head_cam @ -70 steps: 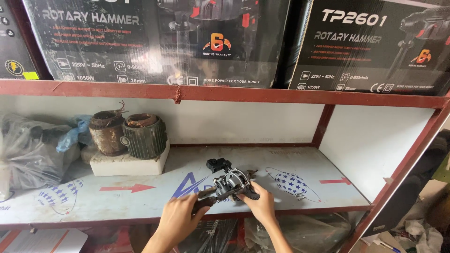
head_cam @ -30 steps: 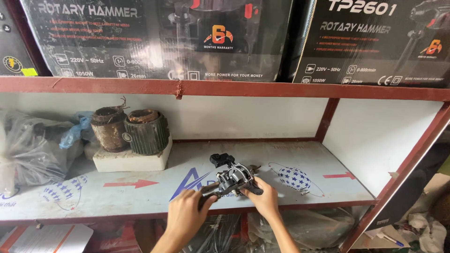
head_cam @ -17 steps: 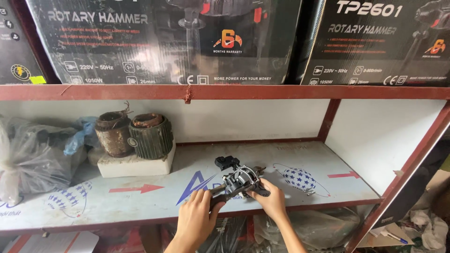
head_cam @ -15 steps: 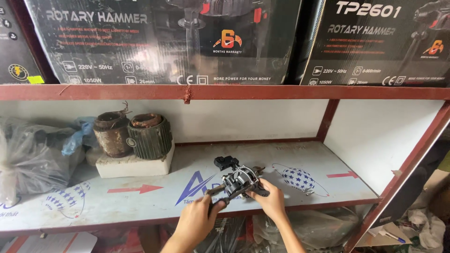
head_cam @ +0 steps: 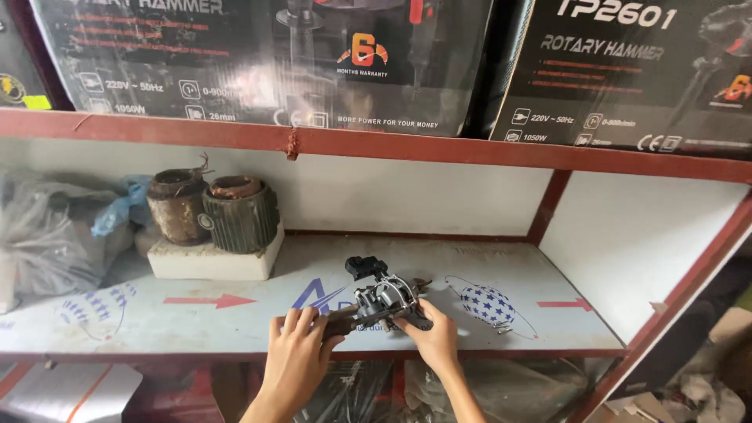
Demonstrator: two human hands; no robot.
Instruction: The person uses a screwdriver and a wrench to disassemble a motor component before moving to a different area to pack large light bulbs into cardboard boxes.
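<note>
Two bare hands hold a small metal motor assembly at the front edge of a shelf.

The left hand wraps its dark handle end; the right hand pinches the metal motor assembly from the right. Just right of the grip lies a star-patterned face mask; far left behind, two rusty motor stators sit on a white block.

Only 1 view is showing: the head camera is looking forward and slightly down into a red-framed shelf from close in front. It is taking in the shelf board and the boxes stacked above.
</note>
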